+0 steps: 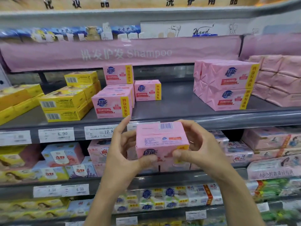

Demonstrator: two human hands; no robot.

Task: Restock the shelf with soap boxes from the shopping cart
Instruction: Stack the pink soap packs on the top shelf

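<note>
Both the left hand (123, 152) and right hand (200, 148) curl fingers (121, 128) round a pink soap box (161, 139) before the shelf (175, 102).

Left hand (123, 150) and right hand (197, 144), forearms too, are bare.

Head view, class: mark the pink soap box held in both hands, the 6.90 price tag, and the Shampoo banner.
pink soap box (161, 139), head view, middle of its printed back face.
6.90 price tag (56, 135), head view, centre of the label.
Shampoo banner (123, 53), head view, middle of the pink strip.
</note>
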